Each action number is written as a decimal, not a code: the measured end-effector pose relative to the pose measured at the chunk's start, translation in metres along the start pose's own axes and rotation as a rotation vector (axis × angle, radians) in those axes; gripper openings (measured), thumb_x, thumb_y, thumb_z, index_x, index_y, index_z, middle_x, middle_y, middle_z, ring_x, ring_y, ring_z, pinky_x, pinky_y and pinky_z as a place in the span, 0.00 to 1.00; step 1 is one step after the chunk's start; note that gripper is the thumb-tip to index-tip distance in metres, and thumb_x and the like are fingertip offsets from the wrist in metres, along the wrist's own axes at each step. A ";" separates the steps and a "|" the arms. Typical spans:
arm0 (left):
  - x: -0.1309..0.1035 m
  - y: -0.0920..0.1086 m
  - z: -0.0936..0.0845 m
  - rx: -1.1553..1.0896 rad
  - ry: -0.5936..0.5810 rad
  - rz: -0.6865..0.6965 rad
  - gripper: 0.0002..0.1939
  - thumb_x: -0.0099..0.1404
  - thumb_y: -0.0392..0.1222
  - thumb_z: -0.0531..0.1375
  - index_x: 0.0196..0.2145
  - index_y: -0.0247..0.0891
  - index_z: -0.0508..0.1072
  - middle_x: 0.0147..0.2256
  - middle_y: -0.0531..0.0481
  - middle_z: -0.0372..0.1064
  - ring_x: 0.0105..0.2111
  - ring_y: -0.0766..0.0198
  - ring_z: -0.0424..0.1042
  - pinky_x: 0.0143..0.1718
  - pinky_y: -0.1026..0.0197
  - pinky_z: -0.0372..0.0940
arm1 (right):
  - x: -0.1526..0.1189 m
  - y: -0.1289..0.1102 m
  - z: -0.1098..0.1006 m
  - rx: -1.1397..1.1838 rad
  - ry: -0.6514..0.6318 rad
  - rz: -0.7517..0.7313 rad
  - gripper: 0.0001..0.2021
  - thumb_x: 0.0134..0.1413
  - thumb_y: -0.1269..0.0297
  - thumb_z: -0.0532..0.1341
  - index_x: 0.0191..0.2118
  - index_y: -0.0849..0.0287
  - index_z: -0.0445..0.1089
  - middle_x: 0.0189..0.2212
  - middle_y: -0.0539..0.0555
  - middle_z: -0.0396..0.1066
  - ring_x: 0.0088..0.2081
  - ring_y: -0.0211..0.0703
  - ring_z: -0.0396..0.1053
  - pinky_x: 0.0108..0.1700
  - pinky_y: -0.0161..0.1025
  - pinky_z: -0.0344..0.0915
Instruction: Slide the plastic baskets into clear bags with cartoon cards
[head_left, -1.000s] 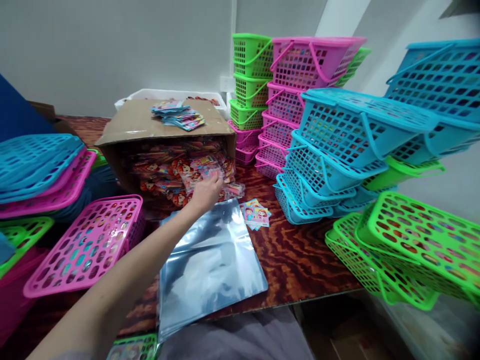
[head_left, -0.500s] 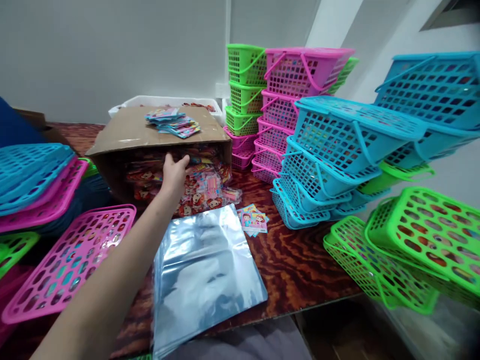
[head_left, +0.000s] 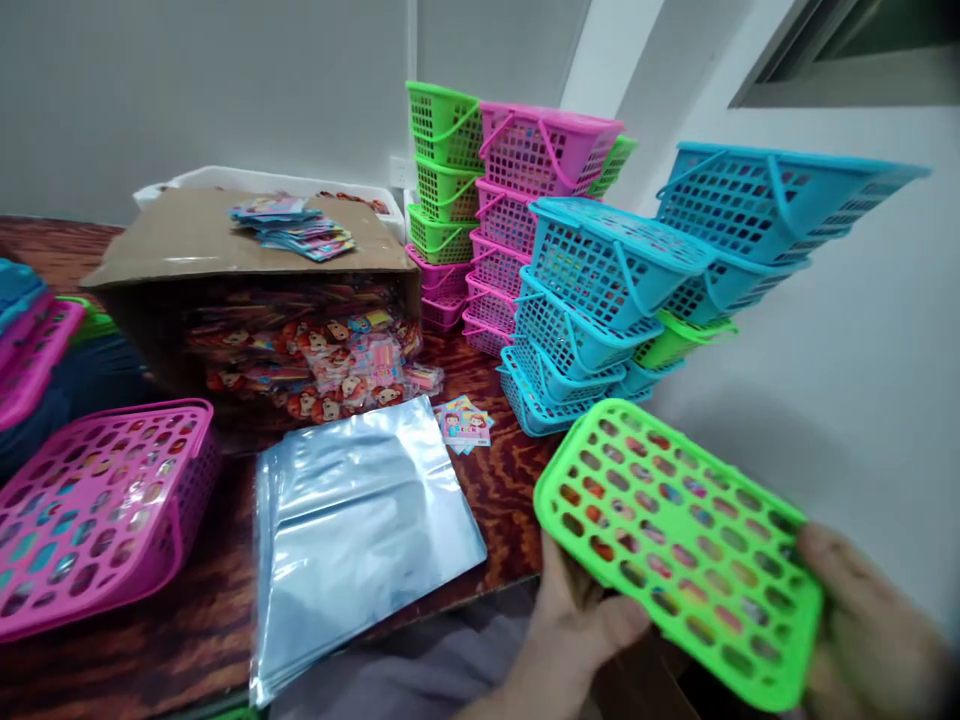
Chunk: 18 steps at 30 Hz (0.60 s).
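Note:
A lidded green plastic basket [head_left: 679, 530], filled with colourful small items seen through the lid's holes, is held tilted off the table's front right edge. My left hand [head_left: 577, 620] grips its near left side from below, thumb along the rim. At its right end my right hand [head_left: 862, 600] is closed round the side, blurred and partly hidden. Left of them lies a stack of clear plastic bags [head_left: 367, 510] on the table. Beside the bags are a few sticker cards [head_left: 463, 425].
Behind the bags a cardboard box [head_left: 172, 235] on its side holds many small packets, with more cards on top. Filled blue baskets [head_left: 585, 270] and pink baskets [head_left: 525, 150] are stacked at the back right. A lidded pink basket [head_left: 112, 490] sits at the left.
My left hand has left the box opening and now holds the green basket. Both hands have lifted that basket at the right. The view has turned rightward.

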<state>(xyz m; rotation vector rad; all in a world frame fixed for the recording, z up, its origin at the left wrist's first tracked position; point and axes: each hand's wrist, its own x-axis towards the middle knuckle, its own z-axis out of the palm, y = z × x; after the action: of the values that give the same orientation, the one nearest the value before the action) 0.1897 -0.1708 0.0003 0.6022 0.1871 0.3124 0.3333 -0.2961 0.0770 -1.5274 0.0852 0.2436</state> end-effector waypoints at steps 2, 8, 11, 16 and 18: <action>-0.010 0.005 -0.002 -0.092 0.173 0.044 0.57 0.55 0.54 0.71 0.71 0.48 0.42 0.65 0.39 0.59 0.65 0.47 0.60 0.67 0.47 0.53 | -0.021 0.028 0.010 0.084 -0.028 0.051 0.17 0.43 0.49 0.74 0.36 0.49 0.71 0.37 0.50 0.79 0.41 0.54 0.78 0.49 0.52 0.73; -0.040 0.036 -0.030 -0.058 0.351 0.094 0.45 0.61 0.46 0.68 0.69 0.45 0.51 0.60 0.38 0.67 0.58 0.44 0.69 0.60 0.43 0.62 | -0.044 0.070 0.009 -0.110 -0.268 0.104 0.31 0.39 0.54 0.76 0.51 0.50 0.68 0.47 0.53 0.78 0.47 0.54 0.76 0.47 0.42 0.75; -0.046 0.052 -0.036 0.071 0.279 0.050 0.41 0.61 0.48 0.68 0.67 0.43 0.56 0.59 0.38 0.68 0.57 0.44 0.69 0.60 0.44 0.63 | -0.041 0.060 0.015 -0.141 -0.453 0.330 0.45 0.38 0.60 0.75 0.65 0.47 0.60 0.55 0.56 0.74 0.56 0.59 0.71 0.56 0.49 0.69; -0.073 0.096 -0.078 0.605 0.092 -0.030 0.33 0.67 0.57 0.60 0.65 0.46 0.60 0.59 0.44 0.67 0.59 0.49 0.65 0.61 0.48 0.59 | -0.036 0.070 0.020 0.042 -0.674 0.783 0.34 0.46 0.61 0.71 0.61 0.54 0.68 0.55 0.61 0.74 0.57 0.65 0.70 0.61 0.60 0.63; -0.094 0.119 -0.110 1.117 0.169 0.010 0.25 0.67 0.53 0.62 0.59 0.46 0.69 0.53 0.46 0.71 0.55 0.51 0.67 0.58 0.49 0.59 | -0.028 0.090 0.009 0.098 -0.629 0.928 0.24 0.45 0.58 0.71 0.50 0.59 0.78 0.50 0.63 0.77 0.55 0.68 0.71 0.61 0.61 0.62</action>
<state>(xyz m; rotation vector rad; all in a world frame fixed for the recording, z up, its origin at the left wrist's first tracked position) 0.0447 -0.0525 -0.0116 1.6823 0.5325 0.2491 0.2861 -0.2878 -0.0044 -1.1602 0.2967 1.4171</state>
